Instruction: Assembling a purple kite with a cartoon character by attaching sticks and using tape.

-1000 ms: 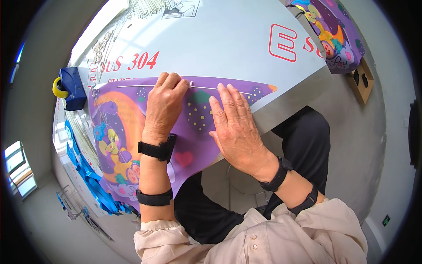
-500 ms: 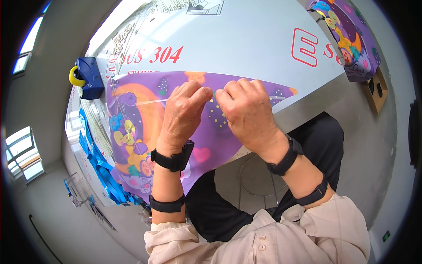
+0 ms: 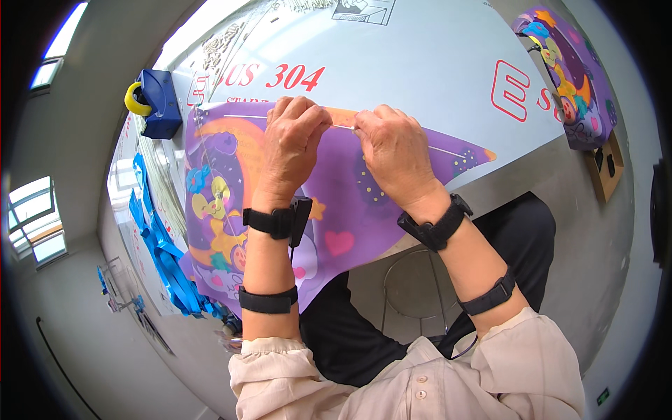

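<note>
A purple triangular printed sheet (image 3: 334,203), with a cartoon animal, a moon and hearts on it, lies across the table and hangs over its near edge. Along its far edge runs a thin white rod (image 3: 342,127), partly covered by my hands. My left hand (image 3: 288,155) is closed, pinching the rod near the middle of that edge. A short way to the right, my right hand (image 3: 397,150) pinches it too, fingertips closed. A small white end shows at the right fingertips; whether it is one rod or two meeting there, I cannot tell.
At the left stands a blue tape dispenser (image 3: 162,105) with a yellow roll. Blue straps (image 3: 164,255) and a bundle of thin pale rods (image 3: 162,183) lie nearer. Small pale pieces (image 3: 222,47) are at the back. Another purple printed sheet (image 3: 584,91) hangs at the right, above a cardboard box (image 3: 607,175).
Both hands have moved away from me to the sheet's far edge. The white rod, slanting over the sheet before, now lies along that edge. The whole view has shifted a little.
</note>
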Demonstrator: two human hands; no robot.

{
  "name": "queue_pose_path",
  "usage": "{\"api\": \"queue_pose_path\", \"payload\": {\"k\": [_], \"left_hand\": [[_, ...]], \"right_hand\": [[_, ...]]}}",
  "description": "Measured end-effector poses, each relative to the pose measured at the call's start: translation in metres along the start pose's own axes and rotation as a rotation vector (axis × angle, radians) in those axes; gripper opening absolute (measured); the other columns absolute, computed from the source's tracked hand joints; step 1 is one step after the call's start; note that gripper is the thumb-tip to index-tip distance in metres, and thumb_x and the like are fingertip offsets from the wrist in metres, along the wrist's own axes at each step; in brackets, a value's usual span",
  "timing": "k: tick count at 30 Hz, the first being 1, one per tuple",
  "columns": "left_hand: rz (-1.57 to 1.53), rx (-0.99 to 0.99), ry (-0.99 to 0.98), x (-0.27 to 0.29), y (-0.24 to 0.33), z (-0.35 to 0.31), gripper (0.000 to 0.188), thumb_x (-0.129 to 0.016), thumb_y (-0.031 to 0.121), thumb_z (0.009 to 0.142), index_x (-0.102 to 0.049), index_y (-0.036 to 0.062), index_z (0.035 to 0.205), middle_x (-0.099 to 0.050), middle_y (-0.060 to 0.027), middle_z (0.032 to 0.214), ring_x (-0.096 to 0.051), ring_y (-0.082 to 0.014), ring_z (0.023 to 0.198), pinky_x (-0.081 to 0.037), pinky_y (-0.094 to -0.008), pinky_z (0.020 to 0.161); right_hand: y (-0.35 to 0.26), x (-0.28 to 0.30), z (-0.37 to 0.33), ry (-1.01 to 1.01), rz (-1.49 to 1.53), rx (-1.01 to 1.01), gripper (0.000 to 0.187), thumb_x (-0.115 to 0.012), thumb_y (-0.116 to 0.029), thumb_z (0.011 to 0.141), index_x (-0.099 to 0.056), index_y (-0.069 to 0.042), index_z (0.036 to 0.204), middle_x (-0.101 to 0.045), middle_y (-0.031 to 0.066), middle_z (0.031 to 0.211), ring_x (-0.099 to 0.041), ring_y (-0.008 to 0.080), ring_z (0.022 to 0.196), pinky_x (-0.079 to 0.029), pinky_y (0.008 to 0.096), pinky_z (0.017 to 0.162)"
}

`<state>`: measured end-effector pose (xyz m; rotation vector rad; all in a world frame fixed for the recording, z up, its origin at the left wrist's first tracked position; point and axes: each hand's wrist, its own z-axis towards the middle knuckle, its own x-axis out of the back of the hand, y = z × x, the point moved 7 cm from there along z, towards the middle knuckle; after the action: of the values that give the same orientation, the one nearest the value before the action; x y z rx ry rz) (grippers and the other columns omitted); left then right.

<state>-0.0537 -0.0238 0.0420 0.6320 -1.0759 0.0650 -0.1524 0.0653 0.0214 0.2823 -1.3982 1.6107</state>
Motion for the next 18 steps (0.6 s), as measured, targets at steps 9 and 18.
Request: {"api": "queue_pose_path", "payload": {"k": [9, 18], "left_hand": [[0.043, -0.024, -0.012, -0.019, -0.008, 0.008, 0.004, -0.065, 0.011, 0.079, -0.062, 0.0101, 0.076, -0.058, -0.0008, 0.079, -0.052, -0.0237, 0.088, -0.038, -0.0374, 0.078], [0.003, -0.003, -0.071, -0.021, -0.013, 0.008, 0.003, -0.065, 0.011, 0.079, -0.063, 0.0104, 0.077, -0.058, 0.0006, 0.079, -0.052, -0.0222, 0.087, -0.037, -0.0378, 0.074]], "right_hand": [[0.001, -0.011, 0.006, 0.047, -0.198, -0.027, 0.013, -0.053, -0.011, 0.082, -0.067, -0.01, 0.081, -0.058, 0.008, 0.08, -0.057, 0.025, 0.082, -0.043, 0.0389, 0.068], [-0.015, -0.009, -0.011, 0.142, -0.229, 0.094, 0.02, -0.056, -0.007, 0.081, -0.062, -0.001, 0.1, -0.056, 0.0118, 0.103, -0.053, 0.0275, 0.098, -0.042, 0.0403, 0.084]]}}
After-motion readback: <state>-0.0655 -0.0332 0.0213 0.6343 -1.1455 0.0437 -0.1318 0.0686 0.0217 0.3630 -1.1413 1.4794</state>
